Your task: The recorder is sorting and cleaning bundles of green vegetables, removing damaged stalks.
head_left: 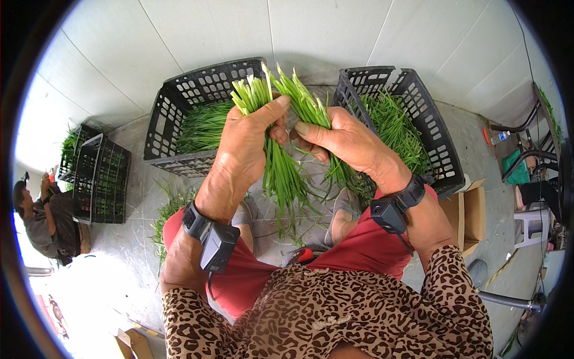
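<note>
while both my hands close round green chives, the left hand (245,140) grips one bunch (281,167), fingers wrapped tight, and the right hand (350,140) pinches a second bunch (308,105) between thumb and fingers, over my knees. i judge sorting is midway: both black crates, the left crate (173,113) and right crate (439,149), hold chives, and loose scraps (170,209) lie on the floor. open floor lies between the crates; the wall stands just behind them.

The bunch of green chives (281,167) is long and thin, held almost upright. Its cut ends point up and spread in two parts; the loose leaves hang down.
</note>
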The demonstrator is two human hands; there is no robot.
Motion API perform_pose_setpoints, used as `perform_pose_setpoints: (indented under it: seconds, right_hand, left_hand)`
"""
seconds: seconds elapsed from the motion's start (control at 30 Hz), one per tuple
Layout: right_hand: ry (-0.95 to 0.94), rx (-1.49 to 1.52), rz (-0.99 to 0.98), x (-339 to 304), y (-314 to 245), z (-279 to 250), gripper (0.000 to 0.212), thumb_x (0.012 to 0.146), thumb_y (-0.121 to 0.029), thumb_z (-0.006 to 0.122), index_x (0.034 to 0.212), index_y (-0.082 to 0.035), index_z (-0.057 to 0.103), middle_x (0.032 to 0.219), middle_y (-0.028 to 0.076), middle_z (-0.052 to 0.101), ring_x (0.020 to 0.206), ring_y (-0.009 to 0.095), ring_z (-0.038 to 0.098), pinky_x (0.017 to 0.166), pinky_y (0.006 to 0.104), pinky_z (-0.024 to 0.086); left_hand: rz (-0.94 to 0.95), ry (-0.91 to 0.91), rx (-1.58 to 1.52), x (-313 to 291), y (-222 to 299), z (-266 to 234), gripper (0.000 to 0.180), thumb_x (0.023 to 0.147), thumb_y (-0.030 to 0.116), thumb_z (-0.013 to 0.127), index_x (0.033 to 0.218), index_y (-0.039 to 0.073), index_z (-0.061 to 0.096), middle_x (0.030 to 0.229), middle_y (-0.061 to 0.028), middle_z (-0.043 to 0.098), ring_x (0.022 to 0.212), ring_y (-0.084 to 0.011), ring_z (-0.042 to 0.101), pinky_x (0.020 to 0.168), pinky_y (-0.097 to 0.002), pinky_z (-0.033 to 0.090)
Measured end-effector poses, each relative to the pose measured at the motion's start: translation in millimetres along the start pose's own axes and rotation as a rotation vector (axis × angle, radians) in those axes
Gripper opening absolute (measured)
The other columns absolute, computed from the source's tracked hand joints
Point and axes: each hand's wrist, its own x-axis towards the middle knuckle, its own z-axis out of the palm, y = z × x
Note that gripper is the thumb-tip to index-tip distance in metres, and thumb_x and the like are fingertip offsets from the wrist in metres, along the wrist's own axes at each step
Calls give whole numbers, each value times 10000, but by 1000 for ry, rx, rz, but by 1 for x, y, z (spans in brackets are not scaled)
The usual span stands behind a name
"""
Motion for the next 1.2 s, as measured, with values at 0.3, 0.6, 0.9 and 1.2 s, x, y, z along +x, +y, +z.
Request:
perform_pose_setpoints:
  seconds: [0.3, 0.6, 0.9, 1.2]
  right_hand:
    - [-9, 7, 7, 1, 2, 2, 254, 897, -266, 582, 788, -36, 567, 610, -15, 493, 508, 60, 427, 452, 232, 334]
    - [-47, -26, 35, 1, 3, 3, 211, 906, -228, 570, 820, -35, 581, 588, -31, 475, 492, 55, 419, 446, 232, 327]
    - [-50, -95, 45, 0, 4, 1, 193, 906, -223, 572, 901, -34, 609, 587, -38, 469, 494, 53, 417, 453, 230, 340]
    - [-38, -99, 47, -1, 3, 2, 177, 897, -197, 582, 885, -21, 603, 585, -31, 481, 489, 53, 424, 445, 232, 339]
  left_hand:
    - [17, -9, -26, 2, 2, -4, 90, 853, 96, 603, 786, 54, 560, 637, 7, 494, 532, -105, 441, 500, -263, 379]
    - [26, -19, 39, 2, 0, -3, 83, 868, 121, 596, 866, 49, 554, 632, 4, 473, 523, -101, 398, 508, -265, 363]
    - [22, -21, 59, 1, 1, -2, 91, 870, 127, 597, 863, 45, 556, 635, -1, 483, 530, -109, 410, 514, -264, 354]
    - [14, -12, -46, 1, 2, -3, 61, 855, 90, 600, 835, 36, 581, 650, 5, 510, 535, -97, 457, 495, -249, 381]
